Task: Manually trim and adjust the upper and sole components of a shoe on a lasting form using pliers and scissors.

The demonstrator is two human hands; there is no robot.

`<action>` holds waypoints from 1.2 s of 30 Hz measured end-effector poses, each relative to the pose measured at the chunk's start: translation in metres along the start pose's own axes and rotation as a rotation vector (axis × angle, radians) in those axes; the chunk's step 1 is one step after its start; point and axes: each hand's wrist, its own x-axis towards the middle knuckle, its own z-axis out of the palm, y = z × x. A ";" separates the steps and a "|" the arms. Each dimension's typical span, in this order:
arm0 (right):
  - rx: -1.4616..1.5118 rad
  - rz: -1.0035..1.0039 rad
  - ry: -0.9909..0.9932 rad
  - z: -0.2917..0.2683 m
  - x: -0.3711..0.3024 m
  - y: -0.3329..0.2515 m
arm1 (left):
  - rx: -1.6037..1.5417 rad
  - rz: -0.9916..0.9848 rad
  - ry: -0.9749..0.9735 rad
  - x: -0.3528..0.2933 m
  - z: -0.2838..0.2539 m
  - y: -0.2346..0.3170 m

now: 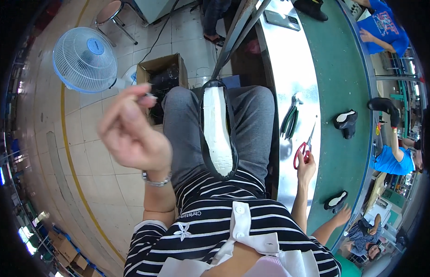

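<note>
A black shoe upper (204, 131) with a white insole (218, 134) facing up lies between my thighs, at the end of a metal post. My left hand (134, 134) is raised to the left of it, somewhat blurred, thumb and fingers pinched together. Something small and dark shows at its fingertips, too unclear to name. On the metal bench strip at right, my right hand (307, 169) has its fingers closed on the red handles of a pair of scissors (300, 156), whose blades point away from me. Green-handled pliers (289, 122) lie just beyond the scissors.
A phone (282, 20) lies at the bench strip's far end. Beyond runs a green conveyor belt (335, 83) carrying several black shoes (346, 123); a co-worker's hand (339, 217) reaches over it. At left stand a fan (85, 60) and an open cardboard box (181, 71).
</note>
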 end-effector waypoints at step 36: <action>0.619 0.043 -0.582 -0.013 0.051 -0.118 | 0.325 -0.130 -1.366 -0.060 0.135 -0.115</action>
